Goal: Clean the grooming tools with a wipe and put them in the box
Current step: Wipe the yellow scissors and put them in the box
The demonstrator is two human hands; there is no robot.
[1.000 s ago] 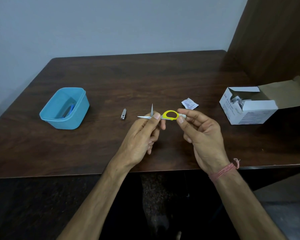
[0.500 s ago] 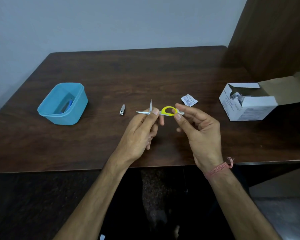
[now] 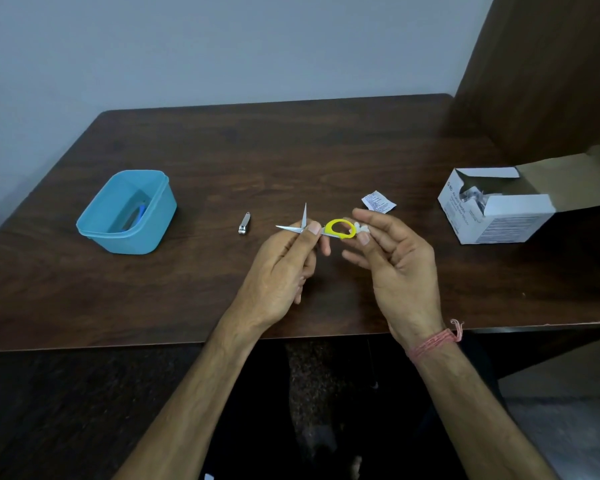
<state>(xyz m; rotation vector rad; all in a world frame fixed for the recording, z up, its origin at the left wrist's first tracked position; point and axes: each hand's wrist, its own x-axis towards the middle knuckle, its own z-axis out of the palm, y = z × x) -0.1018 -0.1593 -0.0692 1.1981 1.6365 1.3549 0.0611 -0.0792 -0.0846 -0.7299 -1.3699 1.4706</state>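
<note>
Small scissors with a yellow handle ring are held above the table, blades spread apart and pointing left and up. My left hand pinches them near the pivot. My right hand presses a small crumpled white wipe against the yellow ring with thumb and fingertips. A silver nail clipper lies on the table left of my hands. The blue plastic box stands at the left with a blue-handled tool inside.
A torn white wipe sachet lies just beyond my right hand. An open white cardboard carton of sachets sits at the right. A dark wooden panel rises at the back right. The table's front edge runs under my wrists.
The wipe in my right hand has shifted slightly along the yellow ring toward its right end. The view has moved a little; my left hand keeps the same pinch.
</note>
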